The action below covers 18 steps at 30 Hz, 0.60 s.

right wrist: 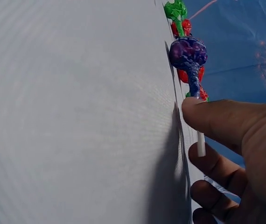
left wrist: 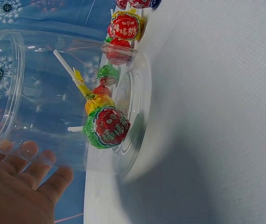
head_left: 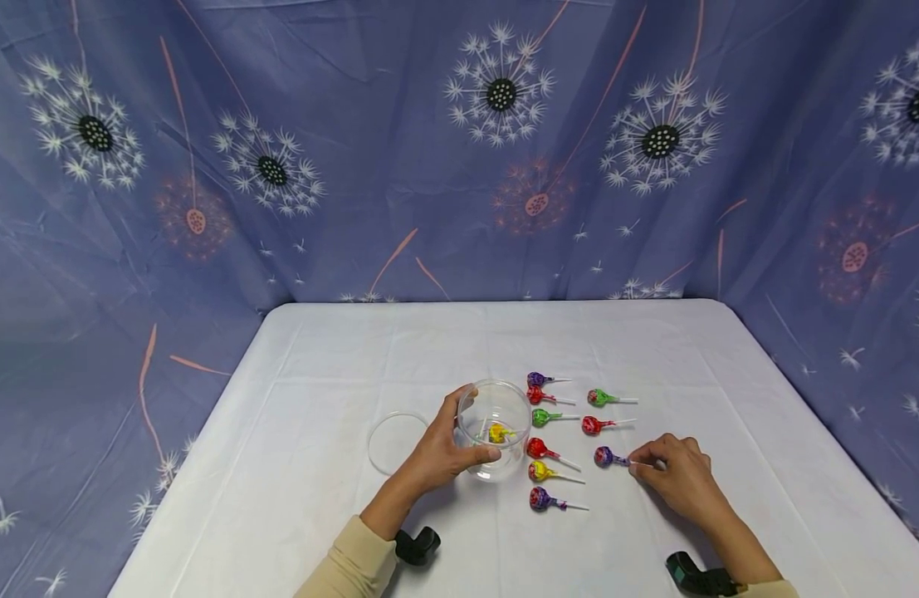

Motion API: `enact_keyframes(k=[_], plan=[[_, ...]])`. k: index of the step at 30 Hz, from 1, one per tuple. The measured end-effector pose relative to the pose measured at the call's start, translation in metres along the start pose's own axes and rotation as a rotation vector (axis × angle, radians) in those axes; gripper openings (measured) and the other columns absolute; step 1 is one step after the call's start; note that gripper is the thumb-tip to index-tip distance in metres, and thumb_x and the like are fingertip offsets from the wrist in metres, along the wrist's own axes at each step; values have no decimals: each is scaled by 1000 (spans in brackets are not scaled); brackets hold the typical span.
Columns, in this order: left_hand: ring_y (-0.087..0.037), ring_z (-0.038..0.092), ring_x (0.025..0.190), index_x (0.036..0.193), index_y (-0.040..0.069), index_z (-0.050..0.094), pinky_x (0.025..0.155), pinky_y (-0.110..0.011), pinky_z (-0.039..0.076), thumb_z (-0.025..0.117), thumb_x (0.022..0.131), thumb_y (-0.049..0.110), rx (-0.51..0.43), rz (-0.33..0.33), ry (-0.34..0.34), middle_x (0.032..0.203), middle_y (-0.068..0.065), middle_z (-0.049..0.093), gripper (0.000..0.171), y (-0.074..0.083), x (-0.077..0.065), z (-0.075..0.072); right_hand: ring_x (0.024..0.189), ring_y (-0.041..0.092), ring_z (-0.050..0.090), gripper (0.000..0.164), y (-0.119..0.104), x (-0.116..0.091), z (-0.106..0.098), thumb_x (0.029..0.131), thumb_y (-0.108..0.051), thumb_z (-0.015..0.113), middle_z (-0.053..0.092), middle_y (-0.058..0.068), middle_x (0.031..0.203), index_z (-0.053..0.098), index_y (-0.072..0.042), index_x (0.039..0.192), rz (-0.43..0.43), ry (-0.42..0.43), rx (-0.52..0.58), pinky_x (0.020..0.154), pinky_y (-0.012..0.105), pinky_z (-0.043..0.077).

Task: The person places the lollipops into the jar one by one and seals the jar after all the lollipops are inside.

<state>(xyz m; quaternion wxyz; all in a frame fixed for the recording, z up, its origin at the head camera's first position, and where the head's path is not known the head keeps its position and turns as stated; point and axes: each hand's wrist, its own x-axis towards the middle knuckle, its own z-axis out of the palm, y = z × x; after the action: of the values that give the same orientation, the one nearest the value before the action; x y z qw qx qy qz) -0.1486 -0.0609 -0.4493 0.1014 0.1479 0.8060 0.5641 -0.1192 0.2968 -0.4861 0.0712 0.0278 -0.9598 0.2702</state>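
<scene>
My left hand (head_left: pixel 447 444) grips a clear plastic jar (head_left: pixel 496 477) by its side, thumb across the near wall. Inside it lie a yellow lollipop (head_left: pixel 498 433) and a green lollipop (left wrist: pixel 106 128), the latter plain in the left wrist view. On the right, my right hand (head_left: pixel 676 475) pinches the white stick of a purple lollipop (head_left: pixel 603 456) between thumb and finger. The stick's end (right wrist: pixel 201 147) pokes out below the thumb in the right wrist view. Beyond that lollipop lie a red lollipop (head_left: pixel 593 425) and another green lollipop (head_left: pixel 599 398).
A column of several lollipops (head_left: pixel 540 472) lies just right of the jar, sticks pointing right. Left of the jar, a clear round lid (head_left: pixel 377 440) rests flat on the white tablecloth (head_left: pixel 242 498). A dandelion-patterned curtain (head_left: pixel 399 149) hangs behind the table.
</scene>
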Motion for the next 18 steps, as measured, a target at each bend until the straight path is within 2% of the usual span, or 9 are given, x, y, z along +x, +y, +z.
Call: enact_keyframes(k=[5, 11, 18], plan=[[-33, 38, 135, 148, 28, 20, 108, -58, 31, 80, 75, 27, 11, 1, 5, 152, -5, 33, 95, -1, 2, 1, 78, 18, 37, 6, -3, 0, -1, 76, -12, 75, 56, -2, 75, 74, -15, 81, -17, 49, 0, 70, 35, 20], [-31, 36, 137, 146, 30, 22, 110, -57, 30, 80, 74, 35, 15, -5, 2, 152, -4, 33, 93, 0, 0, 0, 79, 16, 38, 3, -7, 1, -4, 79, -15, 74, 57, -3, 76, 74, -12, 81, -50, 103, 18, 72, 35, 21], [-32, 37, 136, 146, 30, 23, 110, -57, 30, 80, 74, 37, 19, 2, 1, 151, -3, 33, 92, -1, 0, 0, 80, 5, 34, 7, -21, 7, -13, 81, -21, 73, 57, -6, 77, 74, -14, 81, -123, 170, 49, 72, 33, 21]])
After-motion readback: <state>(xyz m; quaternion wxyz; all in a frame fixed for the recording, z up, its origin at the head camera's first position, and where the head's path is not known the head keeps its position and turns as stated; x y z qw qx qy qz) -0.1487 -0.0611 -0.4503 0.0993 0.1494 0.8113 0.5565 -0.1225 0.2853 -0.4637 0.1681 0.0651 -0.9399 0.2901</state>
